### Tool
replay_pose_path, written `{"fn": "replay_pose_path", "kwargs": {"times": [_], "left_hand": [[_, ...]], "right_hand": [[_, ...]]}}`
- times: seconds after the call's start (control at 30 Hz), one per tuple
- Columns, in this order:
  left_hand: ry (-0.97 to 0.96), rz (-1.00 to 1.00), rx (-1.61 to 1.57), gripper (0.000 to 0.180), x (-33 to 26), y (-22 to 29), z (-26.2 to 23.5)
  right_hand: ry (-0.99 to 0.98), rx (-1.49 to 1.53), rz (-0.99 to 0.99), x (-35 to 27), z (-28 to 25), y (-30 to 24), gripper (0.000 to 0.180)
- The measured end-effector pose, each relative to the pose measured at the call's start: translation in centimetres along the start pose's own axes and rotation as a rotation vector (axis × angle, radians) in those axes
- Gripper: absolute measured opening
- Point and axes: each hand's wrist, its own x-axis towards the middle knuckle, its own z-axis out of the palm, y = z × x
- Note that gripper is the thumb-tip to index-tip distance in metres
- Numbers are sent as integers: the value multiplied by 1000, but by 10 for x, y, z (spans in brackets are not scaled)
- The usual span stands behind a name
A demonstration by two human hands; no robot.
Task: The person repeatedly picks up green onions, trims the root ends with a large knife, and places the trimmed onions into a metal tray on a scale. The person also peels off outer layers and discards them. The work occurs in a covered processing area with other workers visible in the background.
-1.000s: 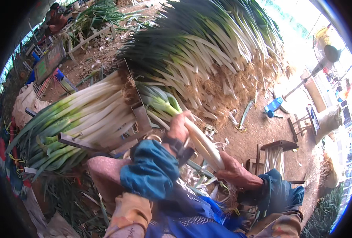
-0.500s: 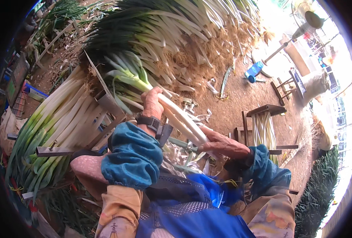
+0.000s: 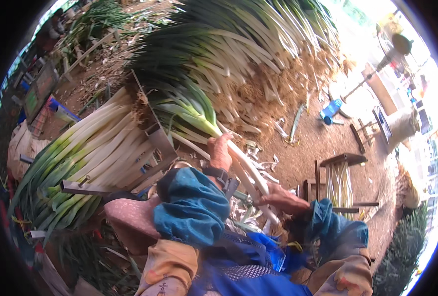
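The left hand (image 3: 221, 152), grasping a long white-stalked green-topped leek (image 3: 238, 160), is now drawing it nearer the lap while the right hand (image 3: 284, 200) is gripping its root end.

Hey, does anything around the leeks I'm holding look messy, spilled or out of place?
Mostly trimmings: peeled leaf scraps and roots lie scattered on the dirt beside the big heap. A blue bottle lies tipped over nearby. The leek in your left hand and right hand looks intact.

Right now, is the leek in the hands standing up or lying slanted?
Slanted. The leek runs from its green leaves at upper left down to the right hand; the left hand grips its white stalk.
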Motion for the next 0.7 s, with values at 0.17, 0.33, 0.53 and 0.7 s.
{"fn": "replay_pose_path", "kwargs": {"times": [0.17, 0.33, 0.53, 0.7], "left_hand": [[-11, -145, -301, 37, 23, 11, -6], [-159, -309, -371, 43, 34, 18, -10], [-390, -31, -303, 36, -11, 33, 15], [-572, 300, -153, 59, -68, 134, 25]], "right_hand": [[-51, 345, 64, -30, 10, -12, 60], [-56, 461, 21, -95, 20, -9, 64], [274, 228, -160, -85, 36, 81, 58], [532, 109, -321, -51, 24, 104, 49]]}}
